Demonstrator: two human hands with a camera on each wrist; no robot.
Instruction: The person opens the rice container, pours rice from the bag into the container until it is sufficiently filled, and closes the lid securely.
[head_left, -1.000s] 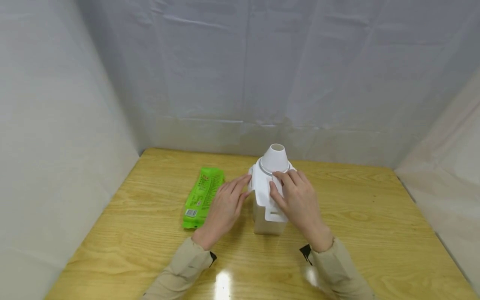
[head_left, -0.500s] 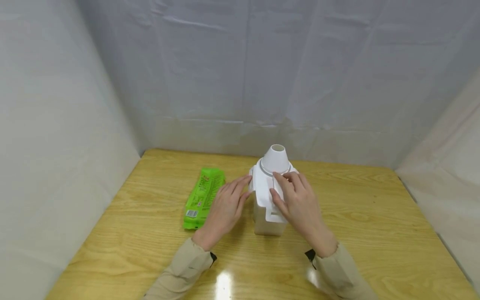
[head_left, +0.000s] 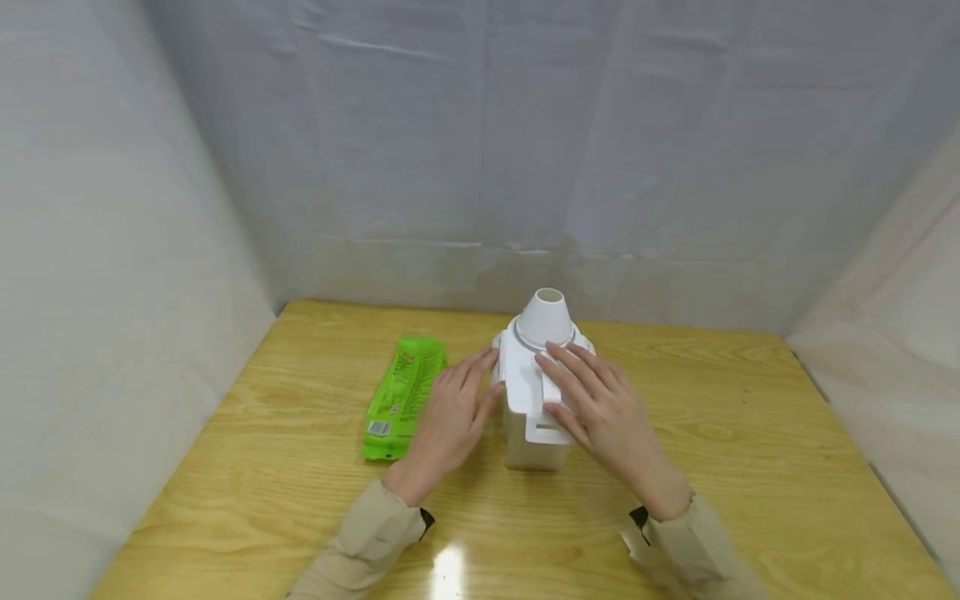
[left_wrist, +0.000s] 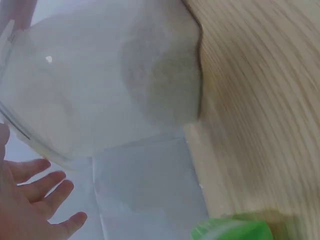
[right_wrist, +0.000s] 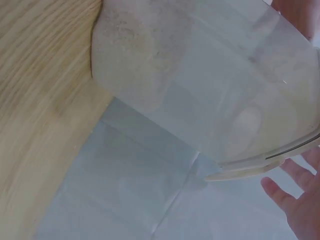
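Observation:
A clear plastic storage container (head_left: 534, 454) stands upright on the table, with a white lid (head_left: 522, 385) and a white cone-shaped piece (head_left: 545, 321) on top. Some pale contents show at its bottom through the wall (left_wrist: 160, 75). My left hand (head_left: 447, 422) touches the lid's left side, fingers fairly straight. Over the lid's right part lies my right hand (head_left: 611, 421), its fingertips at a raised white strip (head_left: 550, 388). Both wrist views show spread fingers by the lid's rim; the palm sides are partly hidden in the head view.
Left of the container lies a green packet (head_left: 405, 392) with a barcode, close to my left hand. The wooden table (head_left: 247, 467) ends at pale hanging sheets (head_left: 465, 167) at the back and on both sides.
My right hand has spread and straightened its fingers on the lid, and its wrist has shifted slightly right and nearer. My left hand and the container stay almost where they were.

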